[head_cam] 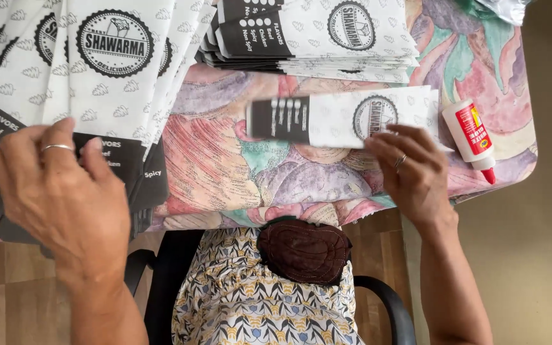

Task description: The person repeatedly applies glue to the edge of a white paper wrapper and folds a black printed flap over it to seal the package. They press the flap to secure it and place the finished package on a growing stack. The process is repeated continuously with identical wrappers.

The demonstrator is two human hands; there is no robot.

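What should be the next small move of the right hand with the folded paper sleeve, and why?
Probably the right hand should carry the folded paper sleeve up onto the finished stack behind it. The sleeve is blurred, apparently mid-move, while the left hand rests on the fanned flat sheets and the glue bottle lies untouched.

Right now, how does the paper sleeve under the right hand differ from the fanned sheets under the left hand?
The paper sleeve is folded into a narrow strip; the fanned sheets lie flat and wide. The paper sleeve lies single and crosswise, held by the right hand; the fanned sheets overlap in a spread pile, with the left hand resting on their dark ends. The sleeve looks blurred, the sheets sharp. Both are white paper with a round black emblem and a black end panel.
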